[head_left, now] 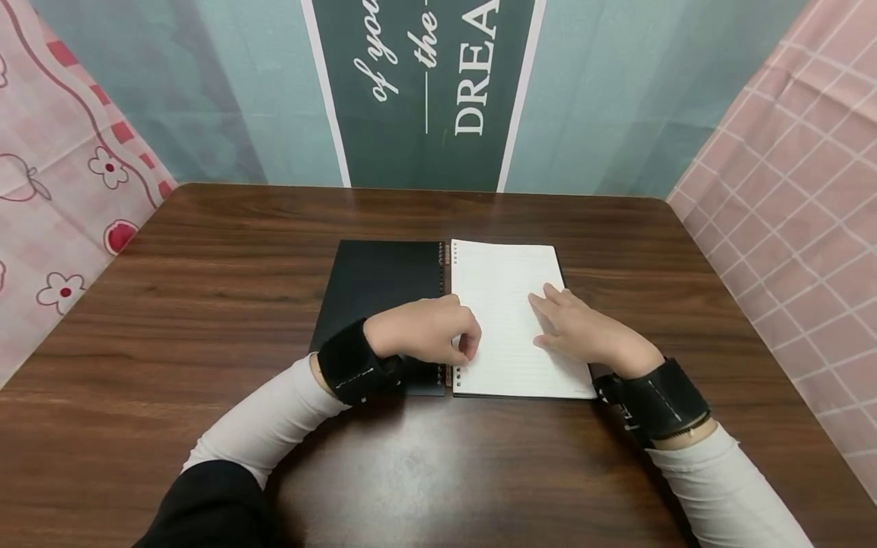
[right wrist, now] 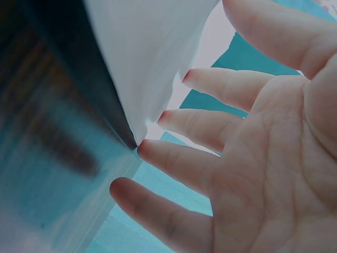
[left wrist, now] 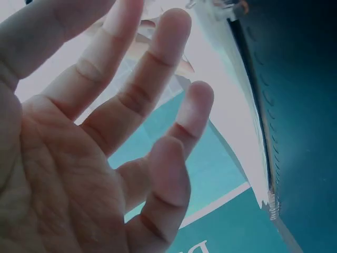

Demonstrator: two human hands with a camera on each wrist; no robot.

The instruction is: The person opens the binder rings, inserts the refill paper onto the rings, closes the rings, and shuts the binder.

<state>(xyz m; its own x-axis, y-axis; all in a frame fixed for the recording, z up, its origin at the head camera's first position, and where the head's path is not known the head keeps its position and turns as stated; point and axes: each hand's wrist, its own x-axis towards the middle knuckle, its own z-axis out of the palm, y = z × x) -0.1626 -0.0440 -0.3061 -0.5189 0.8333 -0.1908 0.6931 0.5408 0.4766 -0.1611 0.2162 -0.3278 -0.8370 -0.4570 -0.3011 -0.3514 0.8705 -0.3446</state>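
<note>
An open spiral notebook (head_left: 507, 266) lies flat on the table, its black cover (head_left: 387, 270) to the left and a white lined page to the right. My left hand (head_left: 428, 329) is over the binding's lower part, fingers bent and thumb close to the index finger. Nothing shows held in its palm in the left wrist view, though the thumb and index tips are partly cut off there. Over the page's right side is my right hand (head_left: 575, 329), fingers spread and nearly straight. The right wrist view puts its fingertips (right wrist: 150, 150) at the page's edge.
A brown wooden table (head_left: 171, 327) carries the notebook. Behind it hangs a teal cloth (head_left: 274, 99) with white lettering on a darker panel. Pink patterned cloth (head_left: 62, 190) is on the left, pink checked cloth (head_left: 808, 228) on the right. Black bands (head_left: 359, 361) wrap both wrists.
</note>
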